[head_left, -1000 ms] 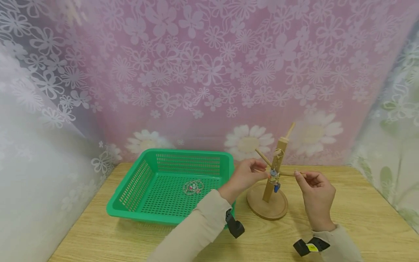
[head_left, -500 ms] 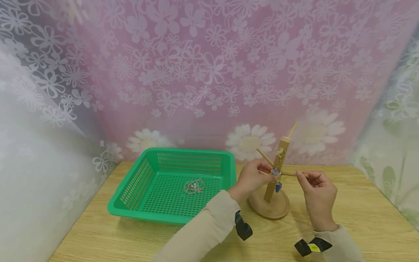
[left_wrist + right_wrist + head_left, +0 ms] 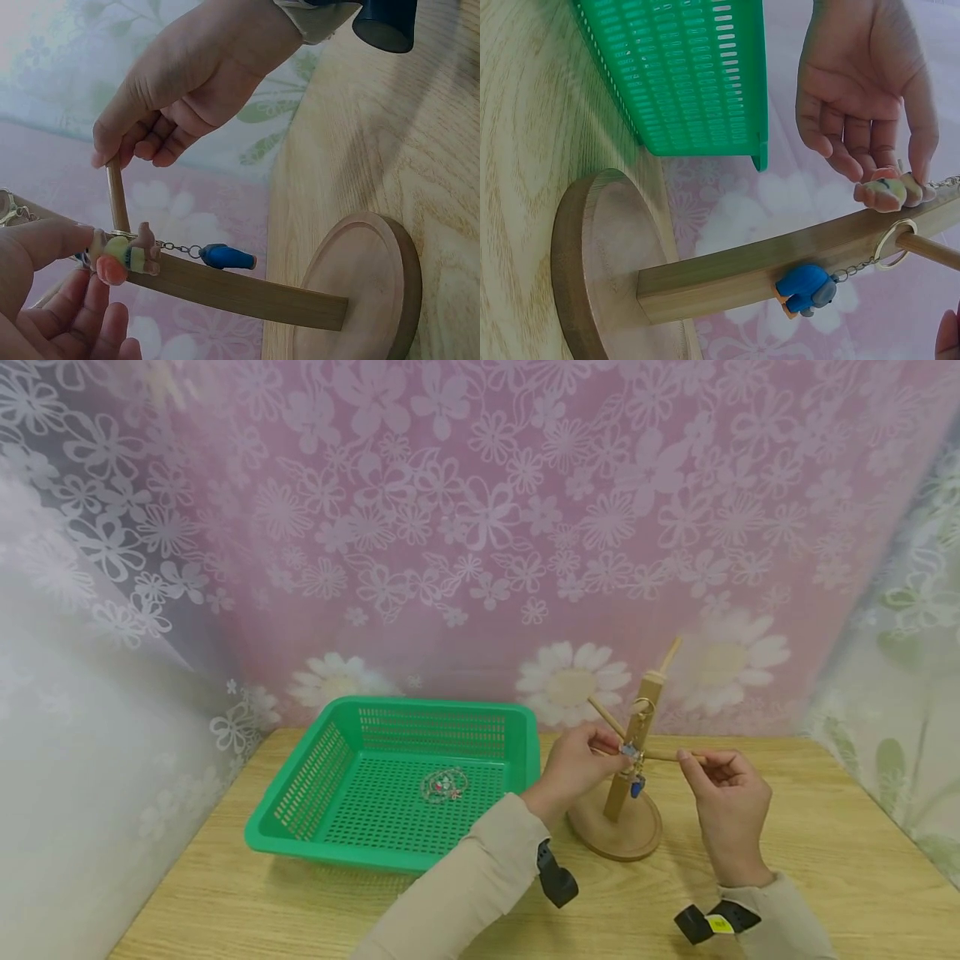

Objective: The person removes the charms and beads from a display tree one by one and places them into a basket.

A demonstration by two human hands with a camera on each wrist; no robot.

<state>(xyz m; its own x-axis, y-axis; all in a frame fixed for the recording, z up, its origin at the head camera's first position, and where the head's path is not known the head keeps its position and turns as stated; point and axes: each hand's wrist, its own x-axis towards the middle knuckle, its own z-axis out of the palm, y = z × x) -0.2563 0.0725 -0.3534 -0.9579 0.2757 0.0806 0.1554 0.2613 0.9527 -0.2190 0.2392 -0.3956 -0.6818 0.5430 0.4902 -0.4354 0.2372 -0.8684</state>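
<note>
A wooden stand point(image 3: 619, 793) with an upright post, round base and side pegs stands right of centre. At the post, my left hand point(image 3: 581, 770) pinches a small figurine keychain point(image 3: 112, 259) between thumb and fingers. The figurine looks tan with a yellow-green body and an orange-red patch. My right hand point(image 3: 733, 802) grips the end of a peg point(image 3: 116, 196) with thumb and fingers. A blue figure keychain point(image 3: 806, 287) with grey and orange parts hangs by its gold ring from that peg. Higher up, another gold ring point(image 3: 642, 708) hangs on the post's upper peg.
A green plastic basket point(image 3: 390, 857) stands left of the stand, behind my left forearm. Inside it lies a beaded bracelet or chain point(image 3: 444, 786) with small charms. The wooden table point(image 3: 832, 827) meets a flowered pink curtain point(image 3: 480, 543) at the back.
My left hand has shifted slightly right with the figurine, closer against the post. My right hand keeps its grip on the peg's end.
</note>
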